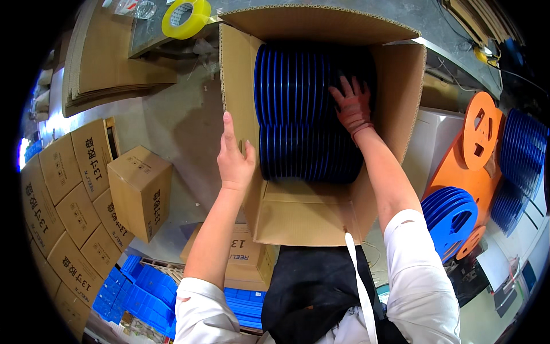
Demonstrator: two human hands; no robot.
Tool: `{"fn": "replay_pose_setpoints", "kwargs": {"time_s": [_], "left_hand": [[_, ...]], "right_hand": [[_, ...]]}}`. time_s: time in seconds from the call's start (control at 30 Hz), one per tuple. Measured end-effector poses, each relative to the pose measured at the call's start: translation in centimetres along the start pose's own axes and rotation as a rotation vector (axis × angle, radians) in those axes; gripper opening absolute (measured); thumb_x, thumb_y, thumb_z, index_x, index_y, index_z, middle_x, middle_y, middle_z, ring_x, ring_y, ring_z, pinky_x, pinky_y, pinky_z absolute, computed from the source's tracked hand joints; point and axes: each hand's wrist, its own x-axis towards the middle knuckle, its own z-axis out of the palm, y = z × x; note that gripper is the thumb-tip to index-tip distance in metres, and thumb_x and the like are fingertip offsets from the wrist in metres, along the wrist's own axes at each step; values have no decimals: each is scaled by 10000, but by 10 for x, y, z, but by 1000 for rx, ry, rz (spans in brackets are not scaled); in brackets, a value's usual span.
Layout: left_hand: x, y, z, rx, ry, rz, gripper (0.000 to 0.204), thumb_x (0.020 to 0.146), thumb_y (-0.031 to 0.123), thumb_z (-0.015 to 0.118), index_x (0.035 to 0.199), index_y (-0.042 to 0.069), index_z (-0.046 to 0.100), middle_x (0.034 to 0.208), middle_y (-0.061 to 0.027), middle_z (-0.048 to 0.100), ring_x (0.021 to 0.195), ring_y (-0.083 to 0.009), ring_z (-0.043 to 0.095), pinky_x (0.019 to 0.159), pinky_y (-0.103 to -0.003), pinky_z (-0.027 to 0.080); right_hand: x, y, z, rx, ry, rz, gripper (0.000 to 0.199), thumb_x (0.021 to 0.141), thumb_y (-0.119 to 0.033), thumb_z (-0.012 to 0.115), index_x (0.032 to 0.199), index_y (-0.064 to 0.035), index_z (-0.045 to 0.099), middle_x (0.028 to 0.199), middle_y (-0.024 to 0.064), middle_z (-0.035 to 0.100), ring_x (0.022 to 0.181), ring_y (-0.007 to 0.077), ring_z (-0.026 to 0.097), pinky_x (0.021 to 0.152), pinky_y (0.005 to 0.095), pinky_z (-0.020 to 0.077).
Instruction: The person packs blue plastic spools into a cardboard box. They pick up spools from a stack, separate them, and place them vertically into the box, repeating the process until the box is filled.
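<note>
In the middle of the frame stands an open cardboard box point(321, 212), its flaps folded outward. Inside it, two rows of blue reels point(298, 114) stand on edge, one row in the upper part of the box and one below it, packed close together.

The left hand point(235, 160) rests flat against the outside of the box's left wall, fingers together and pointing toward the top of the frame, thumb hooked near the wall's edge; it grips nothing, only presses on the cardboard. The right hand point(352, 106), in a reddish glove, reaches into the box from the right, fingers spread apart and laid on the rims of the upper row of reels. It seems to press on them rather than clasp one, though the dark inside of the box makes this hard to judge.

At the top left of the frame a roll of yellow tape point(186, 17) lies on a grey bench. Down the left side are stacked closed cartons point(63, 200), one of them standing apart nearer the middle. At the lower left lie blue plastic trays point(137, 289). On the right side of the frame an orange reel point(480, 132) leans upright, with more blue reels point(450, 215) just below it and another stack at the far right edge.
</note>
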Motion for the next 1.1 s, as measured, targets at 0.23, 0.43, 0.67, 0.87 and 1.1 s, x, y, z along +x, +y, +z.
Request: {"fn": "replay_pose_setpoints", "kwargs": {"time_s": [0.23, 0.43, 0.67, 0.87, 1.1], "left_hand": [[0, -1, -1, 21, 12, 22, 807, 839, 39, 549, 1508, 194, 126, 1409, -185, 429, 1180, -364, 530, 931, -381, 489], [2, 0, 0, 77, 67, 72, 820, 826, 42, 557, 1505, 213, 130, 1203, -157, 555, 1007, -357, 599, 803, -403, 535], [2, -2, 2, 65, 82, 93, 828, 821, 38, 562, 1504, 212, 130, 1192, -161, 561, 985, -360, 607, 791, -403, 540], [2, -3, 2, 48, 79, 84, 830, 819, 33, 565, 1504, 209, 131, 1200, -164, 559, 991, -361, 605, 792, -404, 540], [2, -2, 3, 63, 95, 100, 835, 810, 25, 568, 1502, 208, 137, 1210, -169, 556, 989, -362, 608, 788, -405, 540]], "right_hand": [[9, -8, -16, 67, -117, 78, 438, 774, -306, 676, 1199, -267, 577, 1456, 31, 395, 1352, 299, 322, 1094, 535, 214], [14, -12, -12, 155, -98, 173, 449, 788, -385, 660, 1194, -215, 575, 1457, 48, 391, 1354, 317, 312, 1096, 551, 208], [20, -22, 4, 149, 5, 127, 475, 747, -311, 712, 1183, -193, 567, 1447, 73, 401, 1350, 341, 319, 1094, 576, 206], [22, -19, 10, 140, 20, -86, 383, 738, -257, 721, 1102, -207, 610, 1428, 70, 420, 1340, 348, 340, 1081, 606, 212], [27, -32, -12, 236, -42, 83, 366, 754, -319, 705, 1089, -195, 623, 1428, 70, 423, 1343, 345, 332, 1085, 627, 173]]}}
